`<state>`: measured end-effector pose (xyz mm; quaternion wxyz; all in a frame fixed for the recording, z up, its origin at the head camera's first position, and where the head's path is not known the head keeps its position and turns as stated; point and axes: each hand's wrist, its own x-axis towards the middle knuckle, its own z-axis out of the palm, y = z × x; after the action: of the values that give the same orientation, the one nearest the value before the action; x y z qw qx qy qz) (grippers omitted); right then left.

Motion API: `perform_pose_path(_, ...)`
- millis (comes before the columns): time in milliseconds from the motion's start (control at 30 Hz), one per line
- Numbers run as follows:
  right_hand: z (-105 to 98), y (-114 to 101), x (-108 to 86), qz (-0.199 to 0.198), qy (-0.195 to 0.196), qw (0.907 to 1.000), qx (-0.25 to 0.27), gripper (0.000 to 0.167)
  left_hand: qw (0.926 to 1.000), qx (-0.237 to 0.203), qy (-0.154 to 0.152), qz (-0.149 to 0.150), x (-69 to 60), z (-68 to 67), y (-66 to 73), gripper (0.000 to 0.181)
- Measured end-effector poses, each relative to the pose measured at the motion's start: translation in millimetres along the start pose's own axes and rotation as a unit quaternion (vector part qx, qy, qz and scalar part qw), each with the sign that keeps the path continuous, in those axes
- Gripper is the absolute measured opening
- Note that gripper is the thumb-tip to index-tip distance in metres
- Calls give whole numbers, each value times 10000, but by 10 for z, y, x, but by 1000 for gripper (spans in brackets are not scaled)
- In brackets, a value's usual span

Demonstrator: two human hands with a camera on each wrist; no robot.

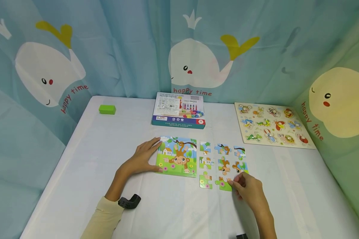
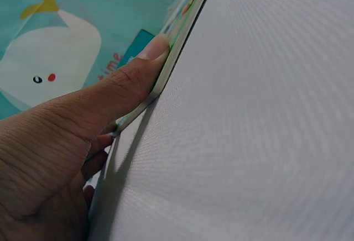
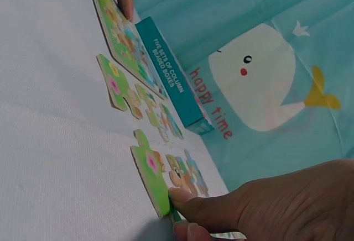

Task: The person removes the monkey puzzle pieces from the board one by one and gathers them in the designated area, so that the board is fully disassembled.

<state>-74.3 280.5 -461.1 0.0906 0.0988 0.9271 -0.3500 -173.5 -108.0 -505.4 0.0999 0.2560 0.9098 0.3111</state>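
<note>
A square monkey puzzle board point(image 1: 176, 156) lies flat, its picture assembled. My left hand point(image 1: 143, 157) holds its left side, with the thumb near the front corner and the fingers toward the back corner. In the left wrist view the thumb point(image 2: 155, 47) presses on the board's edge. To the right, loose jigsaw pieces lie in spaced rows, among them a house piece point(image 1: 205, 162) and a monkey-face piece point(image 1: 224, 166). My right hand point(image 1: 248, 189) pinches a mostly hidden green puzzle piece point(image 3: 175, 214) beside the pink-flower piece point(image 3: 148, 166) in the nearest row.
A beaded-boxes carton point(image 1: 178, 111) lies behind the puzzle board. An insect peg puzzle point(image 1: 272, 124) lies at the back right, and a green block point(image 1: 107, 109) at the back left. A whale-print curtain point(image 1: 125, 49) borders the white table point(image 1: 107, 132).
</note>
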Motion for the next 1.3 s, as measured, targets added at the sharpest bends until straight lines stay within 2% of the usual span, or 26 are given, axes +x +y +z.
perform_pose_path(200, -24, -60, 54, -197, 320, 9993, -86, 23, 10000, 5, -3, 46, 20, -1, -5, 108)
perform_pose_path(367, 23, -203, 188, -932, 605, 9935, -257, 19, 9999, 104, 15, 55, 31, 3, -5, 107)
perform_pose_path(433, 74, -286, 261, -1255, 569, 9901, -254, 17, 9999, 114, 0, 11, 31, 1, -2, 108)
perform_pose_path(533, 180, -413, 380, -1734, 264, 9845, -50, 14, 9999, 103, -5, -19, 29, -1, 0, 108)
perform_pose_path(667, 337, -578, 520, -2190, -572, 9724, 571, 20, 10000, 66, 33, 4, 22, -8, 0, 108)
perform_pose_path(767, 428, -684, 598, -2351, -1062, 9627, 811, 29, 10000, 61, 50, 18, 24, -4, -8, 108)
perform_pose_path(900, 500, -768, 679, -2461, -1344, 9580, 602, 41, 10000, 70, 54, 7, 35, 16, -22, 109)
perform_pose_path(1000, 532, -804, 722, -2591, -1423, 9552, 142, 49, 10000, 74, 61, -14, 36, 26, -26, 111)
perform_pose_path(1167, 562, -870, 744, -2682, -1303, 9512, -795, 51, 10000, 31, 29, -62, 27, 18, -10, 110)
perform_pose_path(1300, 581, -906, 741, -2595, -1276, 9501, -1172, 52, 10000, -26, 38, -40, 16, -3, 12, 108)
